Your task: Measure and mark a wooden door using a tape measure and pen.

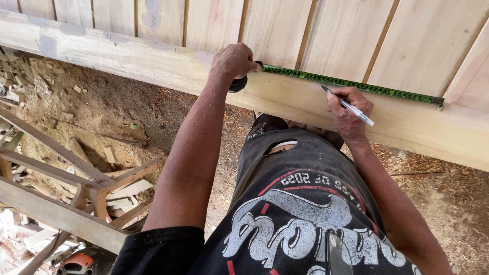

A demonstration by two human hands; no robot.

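**Tape stretched along the beam, pen tip at the mark**

From the head camera I look down over a black printed shirt and dark trousers at a long pale wooden beam point(153, 63) that runs across the view, with upright pale boards point(275, 30) fixed behind it.

My left hand point(233, 62) sits on the beam's upper edge, fingers clenched around the black case of a tape measure point(238, 84), which peeks out just under the palm. From that hand the green tape blade point(351, 83) runs rightward along the top of the beam, lying flat on the wood, and ends at its hook point(438, 102) near the right edge of the view.

My right hand point(349, 113) rests against the face of the beam just below the blade. Its fingers grasp a white pen point(351, 107) with a dark tip, tilted so the tip touches the wood right beside the blade's lower edge.

Below the beam lies dirt ground strewn with sawdust point(448, 188). To the left stands a rough wooden frame point(61, 214), with wood offcuts point(30, 76) scattered further back.
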